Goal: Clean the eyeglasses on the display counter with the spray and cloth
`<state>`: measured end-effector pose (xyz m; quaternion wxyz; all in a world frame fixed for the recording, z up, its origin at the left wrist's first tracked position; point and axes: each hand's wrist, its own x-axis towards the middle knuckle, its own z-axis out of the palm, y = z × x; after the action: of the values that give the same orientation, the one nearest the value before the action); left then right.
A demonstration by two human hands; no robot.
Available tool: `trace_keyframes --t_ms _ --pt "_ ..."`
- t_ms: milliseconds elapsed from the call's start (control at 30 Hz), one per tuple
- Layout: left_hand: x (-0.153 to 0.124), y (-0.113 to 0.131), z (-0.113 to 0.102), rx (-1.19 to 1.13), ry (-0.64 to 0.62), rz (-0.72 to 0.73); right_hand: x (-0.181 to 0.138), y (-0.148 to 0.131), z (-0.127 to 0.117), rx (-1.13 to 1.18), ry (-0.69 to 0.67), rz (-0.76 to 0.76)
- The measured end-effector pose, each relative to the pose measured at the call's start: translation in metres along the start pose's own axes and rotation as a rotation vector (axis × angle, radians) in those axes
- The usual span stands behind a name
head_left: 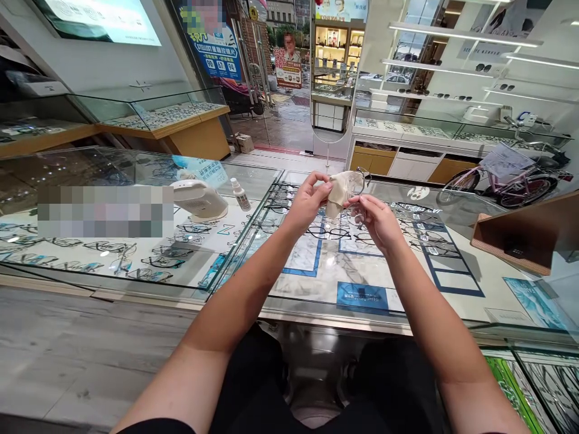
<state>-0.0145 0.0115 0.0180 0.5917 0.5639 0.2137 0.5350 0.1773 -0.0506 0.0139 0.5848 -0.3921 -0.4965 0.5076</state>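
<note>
Above the glass display counter [312, 295], both my hands are raised in front of me. Bunched between the fingers of my left hand [311, 202] is a cream cleaning cloth [344, 190]. My right hand [377, 220] pinches a pair of thin-framed glasses [359, 215] at its side. One round lens rim shows above the cloth and another beside my right fingertips; the cloth hides part of the frame. Several eyeglass frames lie under the counter glass below my hands, among them a dark pair [329, 232].
On the counter at the left stand a small spray bottle [240, 194] and a white device [200, 200]. A brown angled stand [515, 241] is at the right. Beyond the counter are a bicycle [506, 175], a tall mirror [333, 120] and another display case [158, 114].
</note>
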Motion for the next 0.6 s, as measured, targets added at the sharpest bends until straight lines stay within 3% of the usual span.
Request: trace_keyframes --t_ms 233,433,600 --pt "-0.001 -0.003 0.005 0.036 -0.008 0.028 -0.001 0.004 0.008 0.002 -0.065 0.018" --pt "0.000 -0.013 0.006 0.063 0.113 0.123 -0.001 0.010 0.009 0.000 -0.113 0.012" --pt "0.002 -0.015 0.004 -0.116 0.077 -0.007 -0.001 0.015 0.007 -0.023 -0.186 0.001"
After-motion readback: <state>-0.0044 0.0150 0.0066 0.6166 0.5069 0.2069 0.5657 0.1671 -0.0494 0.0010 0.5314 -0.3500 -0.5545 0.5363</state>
